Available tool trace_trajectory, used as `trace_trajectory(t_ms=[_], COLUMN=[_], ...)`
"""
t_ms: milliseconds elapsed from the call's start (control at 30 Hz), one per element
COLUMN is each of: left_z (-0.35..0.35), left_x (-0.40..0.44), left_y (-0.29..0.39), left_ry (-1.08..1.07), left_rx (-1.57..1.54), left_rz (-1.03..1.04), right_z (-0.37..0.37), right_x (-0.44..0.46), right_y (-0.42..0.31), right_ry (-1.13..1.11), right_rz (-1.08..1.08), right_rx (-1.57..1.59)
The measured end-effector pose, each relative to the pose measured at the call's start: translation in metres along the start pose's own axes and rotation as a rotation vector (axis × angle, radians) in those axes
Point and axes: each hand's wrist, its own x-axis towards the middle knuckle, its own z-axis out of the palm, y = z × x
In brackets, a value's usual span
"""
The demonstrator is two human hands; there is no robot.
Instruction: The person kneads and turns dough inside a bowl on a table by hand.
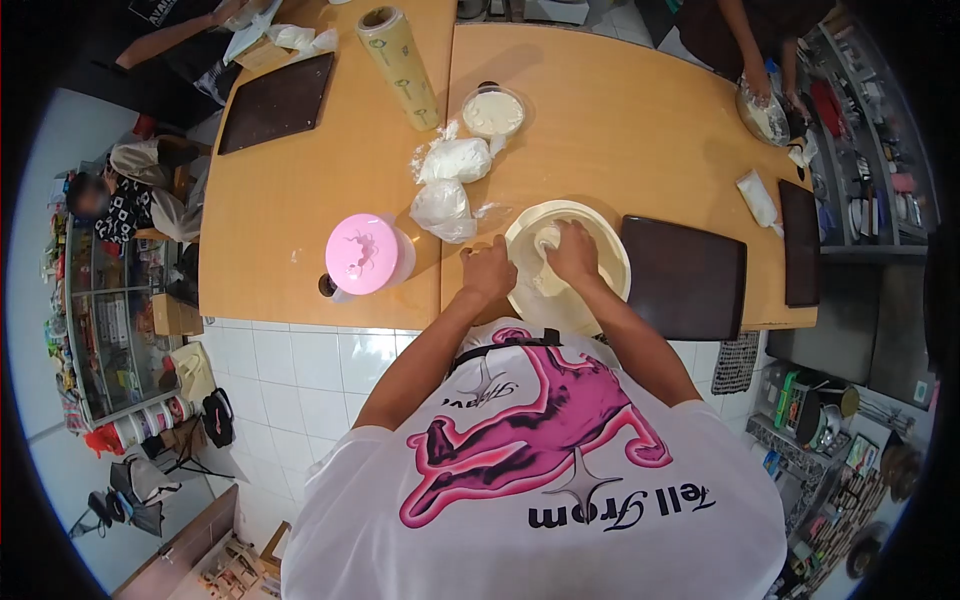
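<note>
Dough point(547, 240) seems kneaded in the curled right hand point(574, 254); bracing seems needed at the bowl's point(562, 206) nine o'clock, left hand's point(488, 270) hold unclear.

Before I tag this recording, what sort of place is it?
Probably a small kitchen or baking workroom: a bowl of pale mixture, bags of white powder and a large roll of plastic wrap share one big table.

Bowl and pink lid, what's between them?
In the head view, the left hand, at the rim of the bowl, then bare table toward the pink lid.
</note>
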Motion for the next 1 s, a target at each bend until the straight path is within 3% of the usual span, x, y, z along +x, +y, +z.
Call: trace_trajectory(t_ms=[33, 167, 400, 567, 867, 1000], left_z=[0.000, 0.009, -0.013, -0.014, -0.010, -0.009], left_x=[-0.001, 0.002, -0.002, -0.007, -0.007, -0.007], left_y=[-0.001, -0.008, -0.005, -0.004, 0.005, 0.004], left_ry=[0.009, 0.069, -0.083, -0.077, -0.087, -0.086], left_rx=[-0.002, 0.002, -0.034, -0.034, -0.049, -0.049], left_rz=[0.012, 0.083, 0.093, 0.086, 0.060, 0.055], right_z=[-0.001, 0.001, 0.000, -0.015, -0.050, -0.040], right_x=[0.003, -0.001, -0.028, -0.045, -0.028, -0.007], right_y=[-0.007, -0.024, -0.008, 0.011, 0.033, 0.052], right_ry=[-0.092, -0.233, -0.490, -0.551, -0.765, -0.792], right_rz=[0.048, -0.105, -0.429, -0.589, -0.521, -0.034], right_rx=[0.060, -0.017, -0.023, -0.082, -0.167, 0.437])
